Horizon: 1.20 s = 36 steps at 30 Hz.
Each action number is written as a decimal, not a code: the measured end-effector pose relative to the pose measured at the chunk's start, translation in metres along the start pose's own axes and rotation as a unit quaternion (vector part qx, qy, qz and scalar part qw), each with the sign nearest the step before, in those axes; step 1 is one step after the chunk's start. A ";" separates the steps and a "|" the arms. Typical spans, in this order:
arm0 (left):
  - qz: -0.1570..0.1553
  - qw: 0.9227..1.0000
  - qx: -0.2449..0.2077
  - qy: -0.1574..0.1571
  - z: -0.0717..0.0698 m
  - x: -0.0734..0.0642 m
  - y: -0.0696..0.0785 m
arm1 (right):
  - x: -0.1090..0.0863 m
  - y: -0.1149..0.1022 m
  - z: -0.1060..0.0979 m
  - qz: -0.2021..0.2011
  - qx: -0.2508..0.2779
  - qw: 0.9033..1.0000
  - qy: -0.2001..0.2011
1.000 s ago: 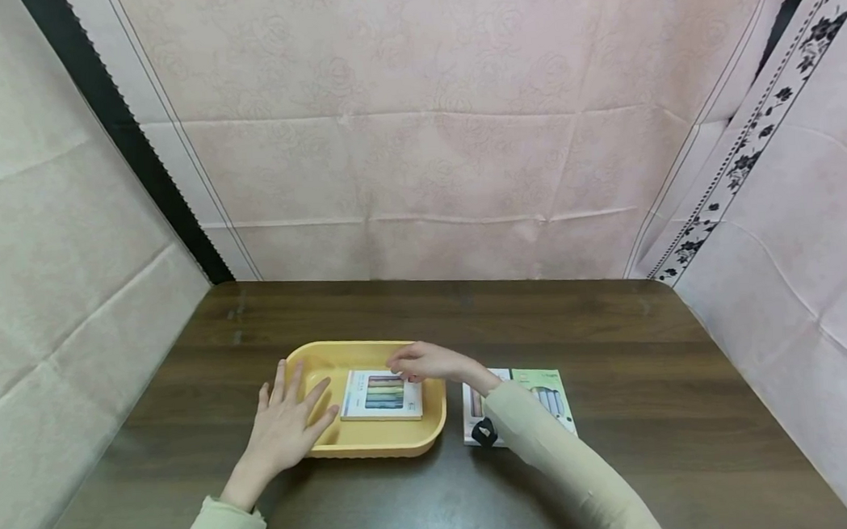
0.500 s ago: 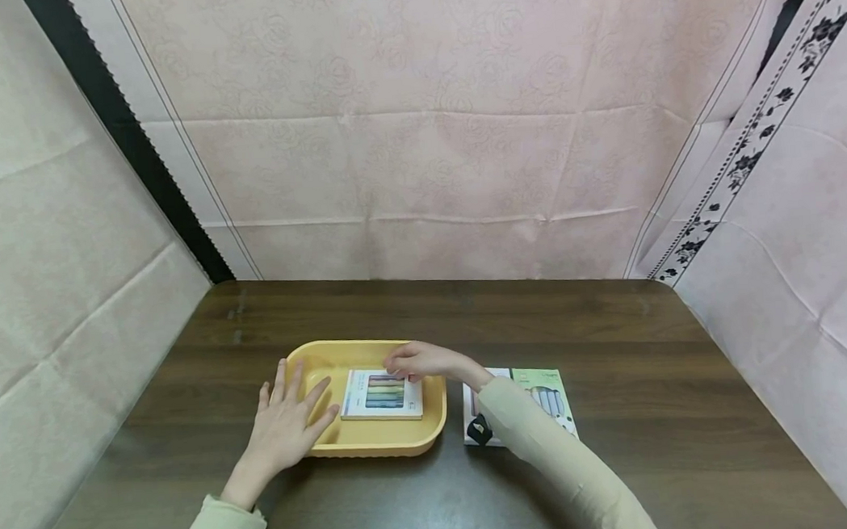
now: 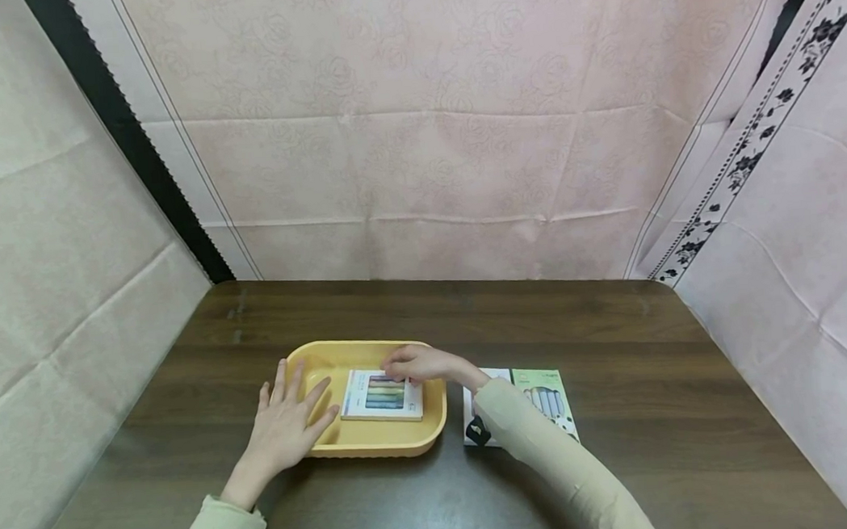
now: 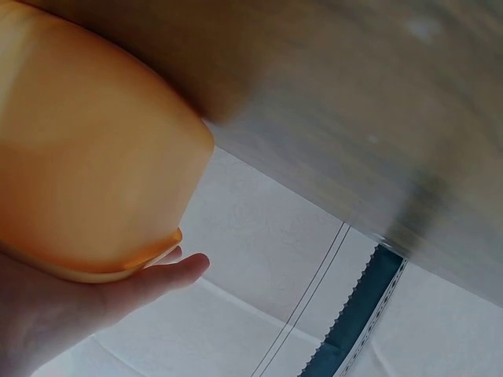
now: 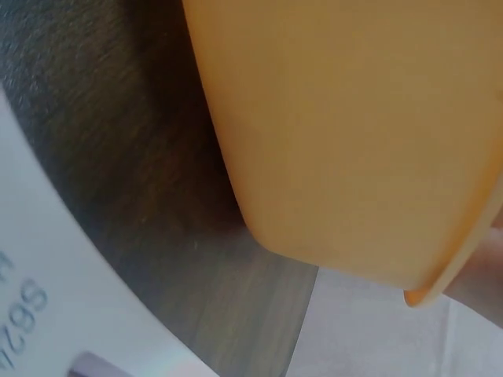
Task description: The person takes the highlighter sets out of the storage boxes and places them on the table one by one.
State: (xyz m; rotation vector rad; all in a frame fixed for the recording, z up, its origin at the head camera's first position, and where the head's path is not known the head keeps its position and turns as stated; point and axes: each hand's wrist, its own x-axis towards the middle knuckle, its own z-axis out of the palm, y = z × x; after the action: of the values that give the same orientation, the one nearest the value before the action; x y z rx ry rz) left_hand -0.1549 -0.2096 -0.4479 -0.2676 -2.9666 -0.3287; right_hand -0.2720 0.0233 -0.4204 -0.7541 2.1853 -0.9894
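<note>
A flat white box with a window showing several coloured pens [image 3: 383, 403] lies in the yellow tray [image 3: 376, 441] on the table. Across the tray's left rim my left hand [image 3: 280, 425] rests with straight, spread fingers; its thumb reaches towards the box. My right hand [image 3: 425, 363] is over the tray's right side, fingers bent down at the far right corner of that box. Whether they pinch it is hidden. In the left wrist view the tray's outer wall [image 4: 94, 157] covers most of the left hand [image 4: 71, 318]. The right wrist view shows the tray's side [image 5: 346, 141], hiding most of that hand.
Right of the tray lie a green-and-white box picturing pens [image 3: 544, 395] and a white box [image 3: 499, 373], partly under my right sleeve [image 3: 552, 459]. A small black object [image 3: 477, 431] hangs below that sleeve. Pale cloth [image 3: 418, 168] stands around the table.
My right hand has dropped slightly and its fingers have drawn in closer at the pen box's corner. The left hand, the tray and the boxes have stayed in place.
</note>
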 end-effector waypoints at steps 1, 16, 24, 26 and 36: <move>0.000 1.000 0.001 0.001 0.000 0.000 0.000 | 0.000 0.000 0.000 0.001 0.000 1.000 -0.001; 0.001 1.000 0.004 0.011 0.001 -0.001 0.000 | 0.000 0.002 0.003 0.008 0.016 1.000 -0.008; -0.002 1.000 0.003 0.003 0.000 -0.001 0.001 | 0.002 0.003 0.005 -0.006 -0.022 0.999 0.037; -0.002 1.000 0.003 0.003 0.000 -0.001 0.000 | 0.002 0.003 0.004 -0.012 -0.041 0.998 0.048; 0.000 1.000 0.008 0.005 0.000 0.000 0.000 | 0.004 0.001 0.006 -0.032 -0.112 0.992 0.058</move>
State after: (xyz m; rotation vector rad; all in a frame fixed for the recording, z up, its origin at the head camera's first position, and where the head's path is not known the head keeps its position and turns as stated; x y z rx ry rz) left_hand -0.1553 -0.2096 -0.4482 -0.2626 -2.9577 -0.3053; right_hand -0.2700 0.0185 -0.4251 -0.8930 2.4145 -0.8467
